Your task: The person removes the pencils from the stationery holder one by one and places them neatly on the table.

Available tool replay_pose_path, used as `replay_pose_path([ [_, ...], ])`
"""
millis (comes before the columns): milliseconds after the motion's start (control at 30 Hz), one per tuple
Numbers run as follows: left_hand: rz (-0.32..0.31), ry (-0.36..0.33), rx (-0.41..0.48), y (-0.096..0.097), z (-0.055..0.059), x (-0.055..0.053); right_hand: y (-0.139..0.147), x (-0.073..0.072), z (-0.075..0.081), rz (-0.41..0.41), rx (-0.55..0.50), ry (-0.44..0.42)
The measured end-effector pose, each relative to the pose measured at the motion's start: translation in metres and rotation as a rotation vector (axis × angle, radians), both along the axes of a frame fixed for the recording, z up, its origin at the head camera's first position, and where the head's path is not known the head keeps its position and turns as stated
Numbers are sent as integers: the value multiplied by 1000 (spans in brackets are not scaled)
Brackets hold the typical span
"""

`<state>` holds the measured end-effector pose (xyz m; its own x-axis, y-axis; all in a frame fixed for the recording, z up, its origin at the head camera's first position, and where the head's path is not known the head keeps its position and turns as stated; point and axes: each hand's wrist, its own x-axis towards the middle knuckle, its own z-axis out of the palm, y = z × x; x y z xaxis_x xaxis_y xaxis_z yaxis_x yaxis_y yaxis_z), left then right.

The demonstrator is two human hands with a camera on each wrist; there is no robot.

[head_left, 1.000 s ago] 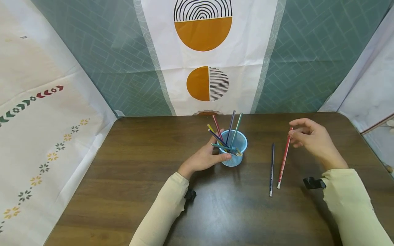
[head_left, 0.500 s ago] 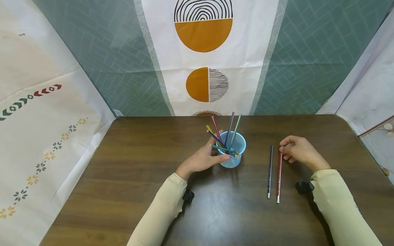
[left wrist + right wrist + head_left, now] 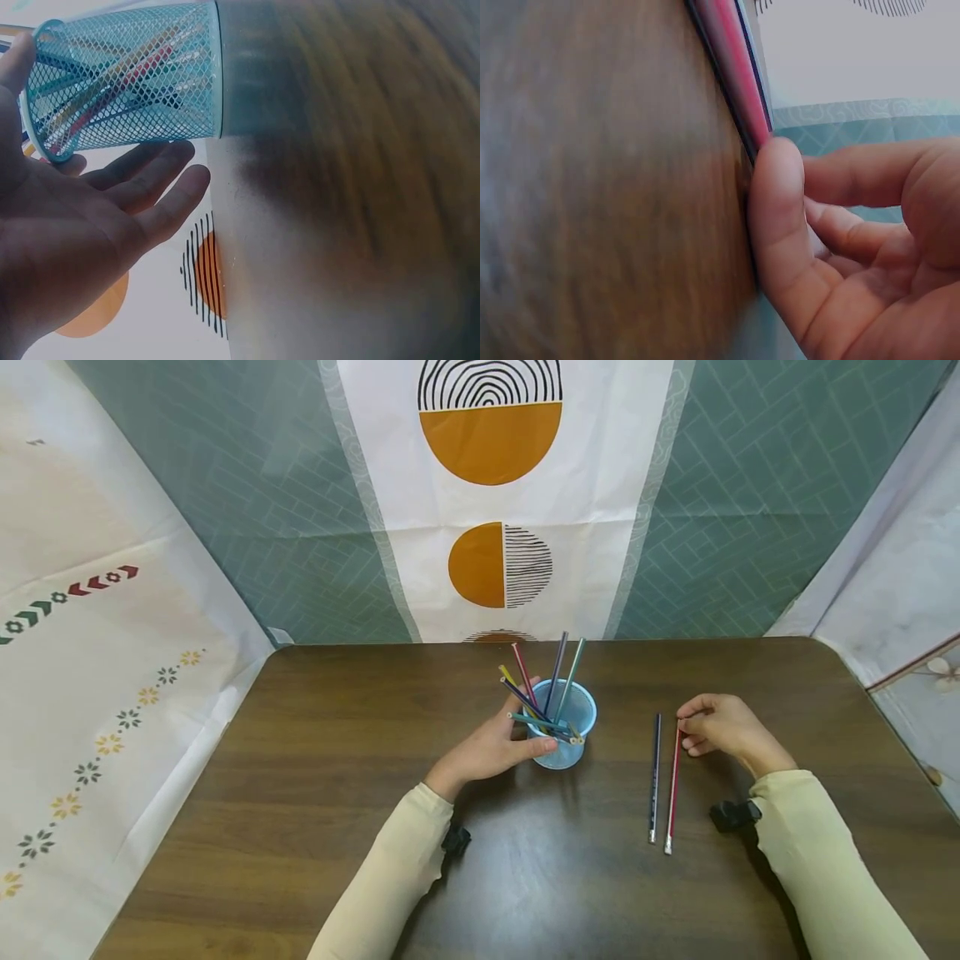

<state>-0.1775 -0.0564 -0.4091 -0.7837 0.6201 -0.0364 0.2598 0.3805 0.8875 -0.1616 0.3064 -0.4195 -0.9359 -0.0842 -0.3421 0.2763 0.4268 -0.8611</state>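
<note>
The head camera looked forward and down from above the brown wood-grain tabletop (image 3: 337,777), facing a white cloth wall hanging with orange-and-black circles (image 3: 502,502), the farthest of the three from the work. The left wrist camera, close and turned sideways, faced past the left grip (image 3: 82,217) to a light-blue round mesh cup (image 3: 127,82); the head view shared cup and hanging. The right wrist camera, also sideways, looked very near past the right grip (image 3: 862,277) along a slim red pencil (image 3: 740,67), likewise within the head view.
</note>
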Motion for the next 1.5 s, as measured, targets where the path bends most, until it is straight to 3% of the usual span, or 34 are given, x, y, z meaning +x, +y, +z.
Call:
replay_pose_path([
  [367, 1, 12, 34, -2, 4, -1, -7, 0, 5, -18, 76, 47],
  [800, 7, 5, 4, -2, 6, 3, -13, 2, 8, 60, 225, 74],
  [1067, 14, -1, -16, -3, 3, 3, -10, 3, 0, 28, 225, 82],
  [1500, 4, -17, -12, -1, 4, 0, -6, 2, 1, -40, 171, 69],
])
